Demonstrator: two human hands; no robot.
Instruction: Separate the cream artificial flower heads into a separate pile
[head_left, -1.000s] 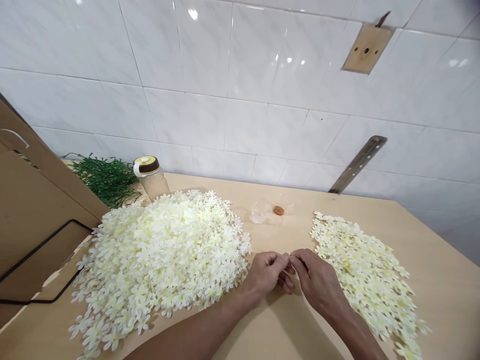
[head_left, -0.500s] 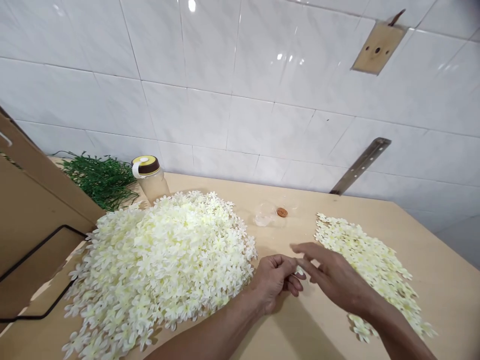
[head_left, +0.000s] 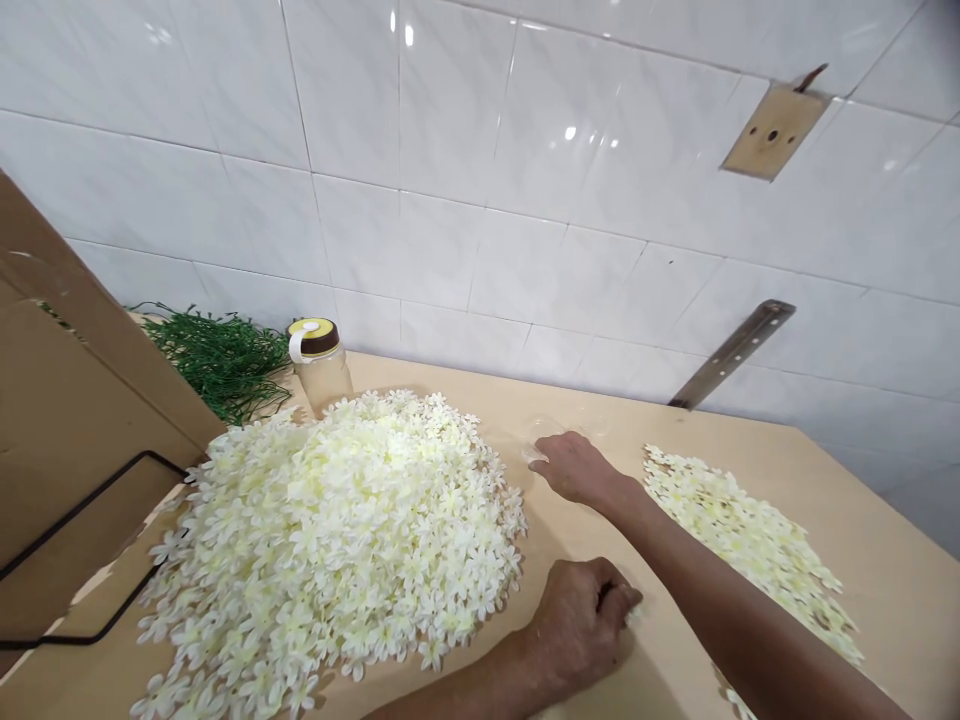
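Observation:
My left hand is closed above the table, its fingers pinched around a white artificial flower that shows only as a small pale blur at the fingertips. Farther forward, my right hand reaches to the small clear plastic piece. Its fingers are drawn together at the plastic, and what they pinch is hidden. A large heap of white artificial flowers spreads left of both hands. Under and beyond my right forearm lies a flatter spread of flowers.
A clear bottle with a yellow and brown lid stands behind the heap. Green artificial foliage lies at the back left, beside a cardboard box with a black wire frame. A metal strip leans against the tiled wall.
My right hand has left the left hand's fingertips and moved forward and left to the clear plastic, covering the brown disc. My left hand has shifted slightly nearer and turned knuckles up.

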